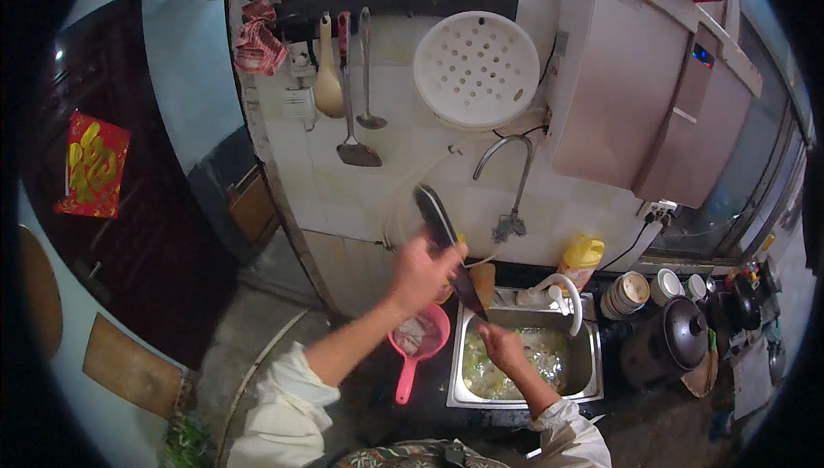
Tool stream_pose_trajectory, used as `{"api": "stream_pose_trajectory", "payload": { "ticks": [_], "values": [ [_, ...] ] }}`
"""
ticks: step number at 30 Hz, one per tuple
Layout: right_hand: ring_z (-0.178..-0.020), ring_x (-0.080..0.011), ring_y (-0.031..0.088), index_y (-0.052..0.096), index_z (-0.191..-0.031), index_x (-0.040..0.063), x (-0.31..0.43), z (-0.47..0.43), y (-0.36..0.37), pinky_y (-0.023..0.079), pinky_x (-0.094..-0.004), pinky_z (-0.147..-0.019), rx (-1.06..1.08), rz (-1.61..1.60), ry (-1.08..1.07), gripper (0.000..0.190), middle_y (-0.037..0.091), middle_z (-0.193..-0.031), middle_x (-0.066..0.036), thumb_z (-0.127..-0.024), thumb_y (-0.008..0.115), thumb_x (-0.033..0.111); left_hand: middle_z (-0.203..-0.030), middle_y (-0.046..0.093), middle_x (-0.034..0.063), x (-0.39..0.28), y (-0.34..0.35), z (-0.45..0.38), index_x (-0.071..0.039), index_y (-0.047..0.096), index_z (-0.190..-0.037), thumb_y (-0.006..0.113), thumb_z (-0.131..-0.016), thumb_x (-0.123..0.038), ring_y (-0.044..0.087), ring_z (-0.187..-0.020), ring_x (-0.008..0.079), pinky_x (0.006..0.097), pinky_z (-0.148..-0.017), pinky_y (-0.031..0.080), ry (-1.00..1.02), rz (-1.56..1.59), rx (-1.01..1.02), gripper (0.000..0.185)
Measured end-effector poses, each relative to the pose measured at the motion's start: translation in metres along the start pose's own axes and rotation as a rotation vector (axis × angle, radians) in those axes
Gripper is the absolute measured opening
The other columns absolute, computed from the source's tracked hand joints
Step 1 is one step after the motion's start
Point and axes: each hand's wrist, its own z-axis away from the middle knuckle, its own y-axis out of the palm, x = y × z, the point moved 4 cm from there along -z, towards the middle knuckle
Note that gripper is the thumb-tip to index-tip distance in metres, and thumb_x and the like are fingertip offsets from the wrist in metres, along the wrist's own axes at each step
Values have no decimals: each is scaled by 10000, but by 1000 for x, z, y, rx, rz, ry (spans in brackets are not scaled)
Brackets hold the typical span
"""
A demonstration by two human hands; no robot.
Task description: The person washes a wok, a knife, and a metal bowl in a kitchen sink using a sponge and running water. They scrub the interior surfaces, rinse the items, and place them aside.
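A long, dark, knife-like tool (440, 215) with a pale stripe slants above the left rim of the sink. My left hand (421, 271), blurred, is closed around its middle. At the tool's lower end, my right hand (505, 347) has its fingers curled against it, over the sink. Which end is the handle cannot be told. Below is a stainless steel sink (595, 378) holding cloudy water with pale green pieces, perhaps cut vegetables. Left of it, a pink long-handled plastic ladle (405, 385) holds water and a greyish, cloth-like thing.
A white faucet (571, 297) arches over the sink's right side, with a yellow jug (582, 257) behind. Stacked bowls (626, 295) and a dark lidded pot (663, 345) stand to the right. A metal spout (515, 175), a white perforated tray (476, 70) and a spatula (358, 152) are along the wall.
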Motion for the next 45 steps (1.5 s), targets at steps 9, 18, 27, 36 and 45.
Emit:
{"api": "stream_pose_trajectory", "payload": {
  "ticks": [9, 18, 27, 36, 45],
  "values": [
    [-872, -394, 650, 688, -983, 142, -130, 70, 54, 514, -493, -771, 783, 406, 101, 322, 686, -957, -160, -905, 488, 382, -787, 657, 47, -266, -86, -97, -4, 616, -894, 700, -861, -257, 632, -577, 122, 243, -578, 510, 800, 1, -348, 269],
    [-909, -379, 639, 678, -1040, 143, -181, 90, 69, 512, -468, -791, 711, 236, 91, 281, 684, -1000, -133, -913, 523, 339, -770, 678, 132, -359, -41, -256, 65, 597, -987, 684, -816, -327, 670, -747, 262, 383, -700, 524, 729, -295, -607, 437],
    [-881, -381, 639, 656, -988, 81, -192, 117, 50, 502, -461, -751, 705, 44, 110, 284, 668, -966, -172, -906, 478, 287, -1146, 617, 249, -382, 20, -361, 35, 613, -1118, 663, -814, -354, 588, -1093, 379, 447, -895, 482, 708, -800, -610, 496],
    [-911, -390, 630, 645, -1034, 87, -178, 133, 59, 499, -458, -771, 637, -172, 123, 257, 659, -1000, -183, -903, 514, 265, -1293, 547, 237, -354, 36, -427, 21, 540, -1248, 666, -827, -373, 547, -1191, 324, 435, -967, 458, 615, -893, -625, 590],
    [-706, -270, 645, 677, -1062, 110, -184, 153, 55, 500, -413, -628, 598, -85, 261, 274, 693, -901, -114, -895, 567, 296, -1118, 591, 177, -303, 44, -379, 9, 581, -1130, 654, -851, -322, 575, -1032, 258, 383, -856, 462, 808, -1129, -566, 439]
  ]
}}
